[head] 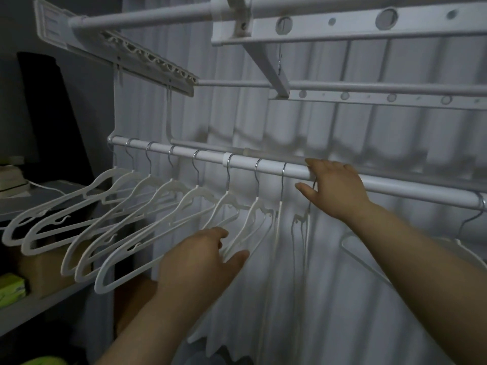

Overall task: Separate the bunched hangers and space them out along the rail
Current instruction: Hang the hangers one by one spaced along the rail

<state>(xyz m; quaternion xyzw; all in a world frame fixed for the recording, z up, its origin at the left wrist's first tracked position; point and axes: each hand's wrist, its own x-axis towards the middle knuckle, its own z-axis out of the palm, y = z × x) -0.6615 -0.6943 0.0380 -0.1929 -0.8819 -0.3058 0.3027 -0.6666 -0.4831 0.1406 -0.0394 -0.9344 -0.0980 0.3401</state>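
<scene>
The left hand (200,259) pinches the low side of the near hanger (249,225) between thumb and fingers. The right hand (337,191) lies on the rail (268,167), with its fingers over the top and its thumb sticking out below. A hook goes up just behind it, but I cannot tell if the hand grips that hook.

The hangers (147,184) hang in a row on the rail to the left, each a bit apart, all swung the same way. Two more hang side-on between the hands. One far hanger (471,218) hangs alone near the right edge.

They look light, thin and stiff, and the metal hooks should slide easily on the smooth rail. I think the best place to hold is the hook or the neck just under it. Pulling from the bottom may make one swing and catch the next.

There is lots of bare rail between the right hand and the far hanger. The curtain (342,285) hangs close behind. A shelf (52,295) sits low on the left, near the hanger ends.
</scene>
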